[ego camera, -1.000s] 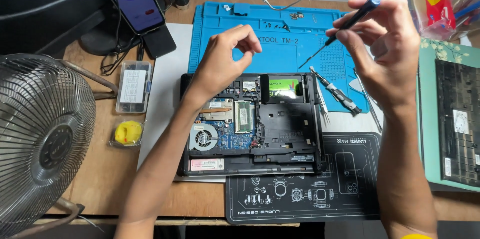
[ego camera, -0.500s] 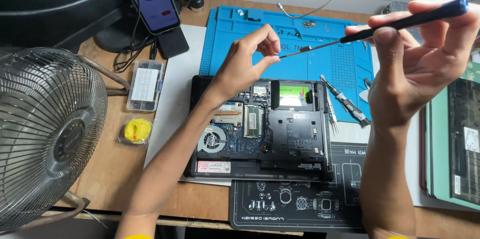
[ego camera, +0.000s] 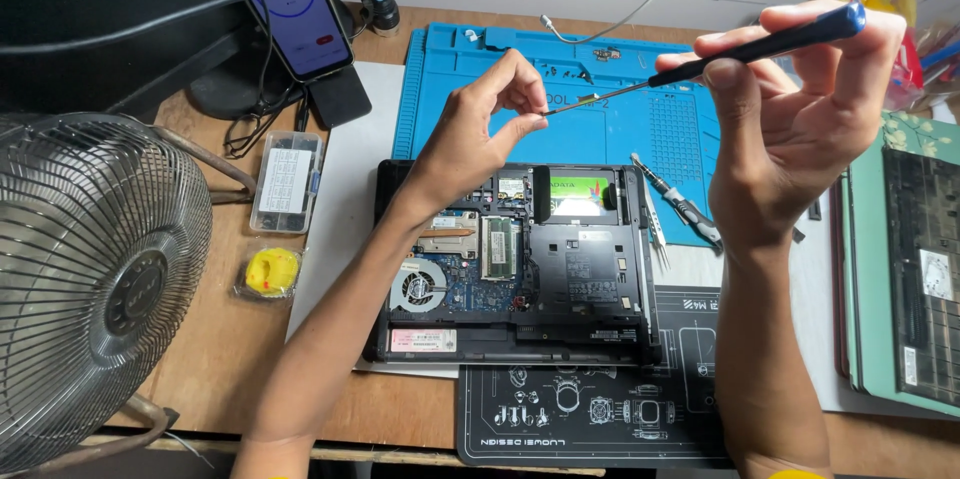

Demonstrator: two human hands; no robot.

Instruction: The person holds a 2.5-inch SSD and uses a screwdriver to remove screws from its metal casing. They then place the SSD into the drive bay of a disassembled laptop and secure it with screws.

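A wooden surface (ego camera: 215, 339) carries everything here. At its left edge stands a big wire-caged fan (ego camera: 95, 284), and a dark monitor (ego camera: 110, 19) fills the upper left corner. A blue work mat (ego camera: 620, 134) lies at the top middle, with a black printed mat (ego camera: 590, 409) nearer the person. Between them sits an opened laptop (ego camera: 515, 264), its bottom cover off, so the round cooling fan, memory stick and green-labelled drive show. At the far right lies a teal-edged stack with a keyboard panel (ego camera: 925, 274) on top.

A phone (ego camera: 285, 1) with a lit screen leans on a stand above the laptop's left side. Just left of the laptop lie a clear plastic parts box (ego camera: 286, 182) and, nearer the person, a small bag with something yellow (ego camera: 271, 272) in it. A second screwdriver (ego camera: 678, 203) and tweezers (ego camera: 657, 231) rest just right of the laptop.

Both hands are raised above the blue mat and the laptop's top edge. The right hand (ego camera: 805, 124) is closed around the black handle of a screwdriver (ego camera: 700, 64), which runs nearly level and points left. The left hand (ego camera: 475, 134) pinches thumb and forefinger together right at the screwdriver's tip; whether something tiny sits between those fingertips cannot be told.
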